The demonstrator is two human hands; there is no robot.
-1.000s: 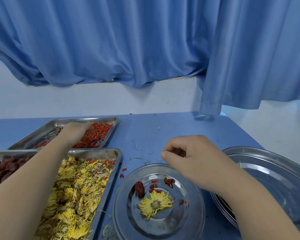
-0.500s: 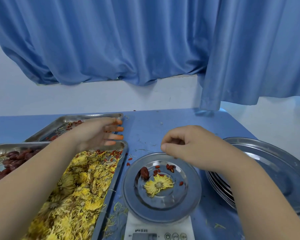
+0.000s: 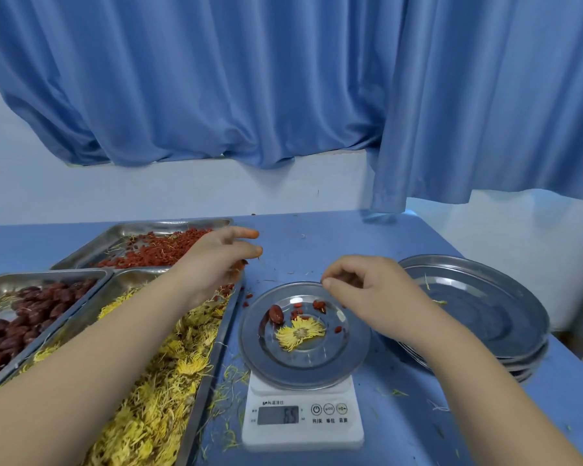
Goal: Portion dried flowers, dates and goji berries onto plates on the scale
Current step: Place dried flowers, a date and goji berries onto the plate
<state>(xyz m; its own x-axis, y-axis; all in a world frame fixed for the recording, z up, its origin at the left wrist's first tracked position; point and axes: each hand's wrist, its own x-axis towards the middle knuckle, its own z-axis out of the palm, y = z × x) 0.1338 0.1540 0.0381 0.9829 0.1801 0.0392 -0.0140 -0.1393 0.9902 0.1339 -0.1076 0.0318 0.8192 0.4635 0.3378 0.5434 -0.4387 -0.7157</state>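
Our left hand [image 3: 221, 260] hangs beside the goji tray [image 3: 155, 252], fingers loosely curled around a few berries. Our right hand [image 3: 367, 290] hovers half-curled, seemingly holding nothing, over the plate [image 3: 347, 351] on the scale [image 3: 303, 415].

Open strip of surface [image 3: 317, 243] behind scale [image 3: 302, 418], running to wall; only loose crumbs there. Left side blocked: three metal trays [image 3: 169, 227] packed edge to edge, nearest tray rim just beside scale. Right side blocked: stack of plates [image 3: 478, 317] near plate on scale [image 3: 305, 358]. Left hand [image 3: 219, 260] hangs above tray corner; right hand [image 3: 367, 290] over plate's far-right rim. Curtain [image 3: 283, 79] hangs above surface's far edge, right panel lower.
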